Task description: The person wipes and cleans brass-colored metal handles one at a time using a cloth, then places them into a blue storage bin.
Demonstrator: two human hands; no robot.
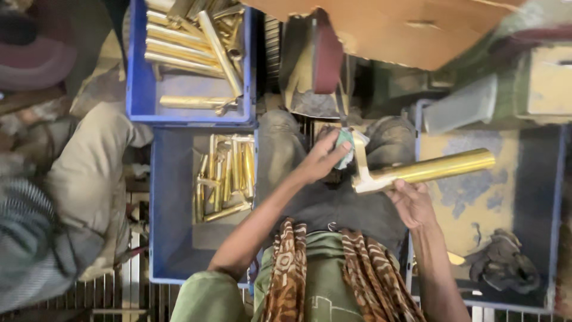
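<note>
Seen from the head camera, just right of the frame's centre, the right hand point(412, 201) grips from below a shiny L-shaped brass handle point(420, 171), its fingers curled closed around the part where the long round tube meets the short flat arm. That tube runs toward the right edge of the frame, tilted slightly upward. The left hand point(322, 158), at centre, pinches a small pale green cloth point(344, 149) shut between thumb and fingers and presses it against the flat arm of the handle. Both hands hover over the person's lap in dark trousers. At left centre a blue plastic crate point(173, 238) holds a loose heap of similar brass pieces point(225, 179); a second blue crate point(140, 83) in the upper left holds longer brass tubes point(185, 45). A brown cardboard sheet point(387, 27) spans the upper right. A dark crumpled rag point(500, 268) lies in a blue tray point(557, 197) at lower right.
</note>
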